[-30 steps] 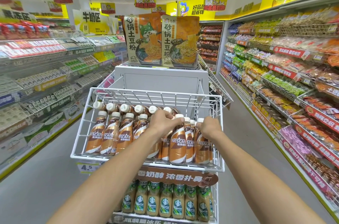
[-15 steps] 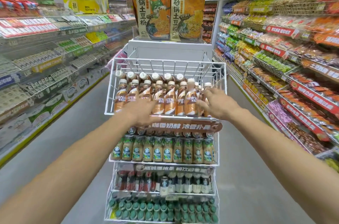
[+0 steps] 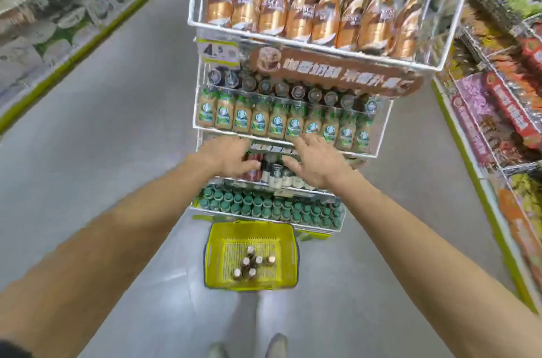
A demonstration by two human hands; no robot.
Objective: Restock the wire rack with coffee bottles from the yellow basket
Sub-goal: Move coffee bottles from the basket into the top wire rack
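Observation:
A tall white wire rack [image 3: 440,66] stands in the aisle, its top tier packed with brown Nescafe coffee bottles [image 3: 299,8]. Lower tiers hold green-labelled bottles [image 3: 277,123], dark cans and green-capped bottles [image 3: 264,206]. A yellow basket [image 3: 215,255] sits on the floor in front of the rack, with several coffee bottles [image 3: 252,265] standing in it. My left hand [image 3: 227,157] and my right hand [image 3: 315,162] hang open, fingers spread, in front of the third tier, holding nothing. Both are well above the basket.
Store shelving full of goods runs down the left [image 3: 58,6] and the right [image 3: 504,99] of the grey aisle floor [image 3: 117,137]. A brown banner [image 3: 337,71] and a price tag [image 3: 218,52] hang under the top tier. My shoes [image 3: 249,346] show at the bottom.
My hands left the top-tier bottles and dropped to the third tier. The view tilted down, bringing the yellow basket and my shoes into sight.

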